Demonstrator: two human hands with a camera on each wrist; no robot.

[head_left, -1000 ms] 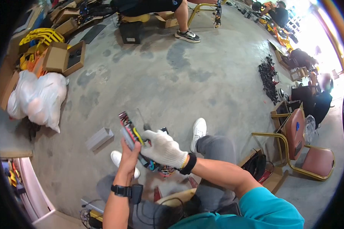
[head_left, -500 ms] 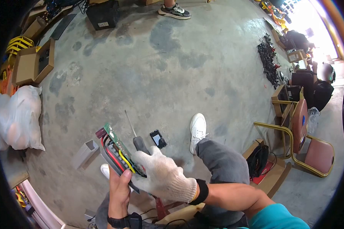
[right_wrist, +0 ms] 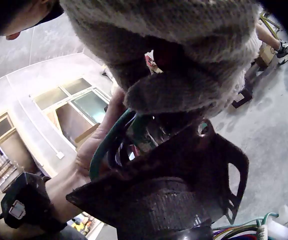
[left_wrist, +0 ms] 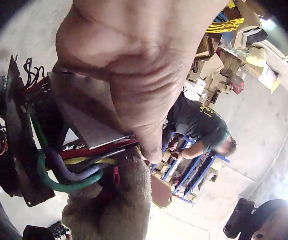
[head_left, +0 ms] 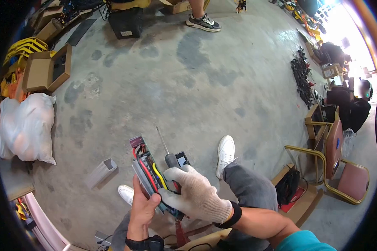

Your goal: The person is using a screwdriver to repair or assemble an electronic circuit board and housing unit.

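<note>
My bare left hand (head_left: 142, 211) grips an electronics assembly (head_left: 145, 160) from its lower left side, the thumb lying along its grey casing. Thick red (head_left: 148, 173) and yellow (head_left: 158, 175) wires run along its open face. My right hand (head_left: 201, 195), in a white knitted glove, holds a screwdriver (head_left: 171, 160) with its shaft pointing up and away. The gloved thumb reaches to the wires; something red shows within that hand's curl. A dark metal bracket (right_wrist: 224, 165) with a round ribbed black part (right_wrist: 159, 205) shows below the glove in the right wrist view.
On the floor ahead lie a grey rectangular tube (head_left: 101, 173) and a small black device (head_left: 182, 158). White plastic bags (head_left: 27, 127) and an open cardboard box (head_left: 40, 75) stand left. A brown-seated chair (head_left: 352, 184) is at right, and other people are farther off.
The head view has tipped down, then shifted slightly. Both hands stay together on the assembly, which has turned so the green board seen half a second ago is less visible. The screwdriver stays in the gloved hand.
</note>
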